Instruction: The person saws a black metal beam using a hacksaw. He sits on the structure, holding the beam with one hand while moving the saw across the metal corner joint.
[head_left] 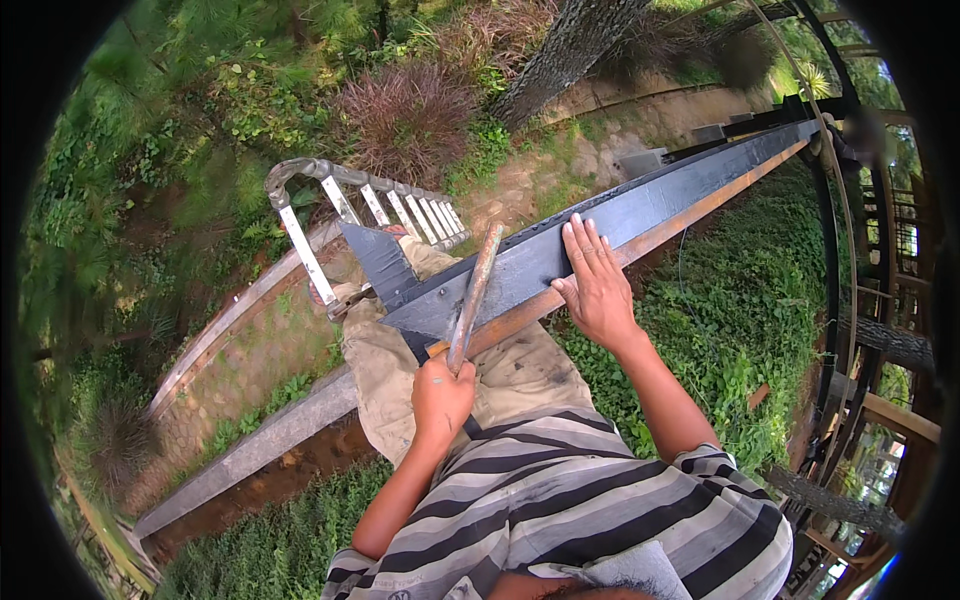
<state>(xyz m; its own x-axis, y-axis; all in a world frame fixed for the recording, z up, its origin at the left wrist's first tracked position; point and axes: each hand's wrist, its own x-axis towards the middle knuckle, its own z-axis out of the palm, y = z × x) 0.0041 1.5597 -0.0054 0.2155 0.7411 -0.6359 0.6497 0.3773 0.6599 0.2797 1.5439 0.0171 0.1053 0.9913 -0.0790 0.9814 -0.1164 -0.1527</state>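
Note:
A long beam (690,185), painted dark grey with a rusty brown lower edge, slopes from my lap up to the far right. Its near end is cut to a point, beside a dark triangular plate (378,260). My left hand (443,403) is wrapped round the lower end of a worn, rust-coloured rod (477,290), which stands tilted across the beam's near end. Flat on the beam's face, fingers stretched out, rests my right hand (597,288). Whether the rod touches the beam, I cannot tell.
A metal ladder (375,205) rises at my left. Beyond it stand a tree trunk (560,60) and reddish grass (408,120). Below lie a concrete curb (255,450) and green ground cover (720,290). At the beam's far end a person (850,140) is partly visible beside dark posts.

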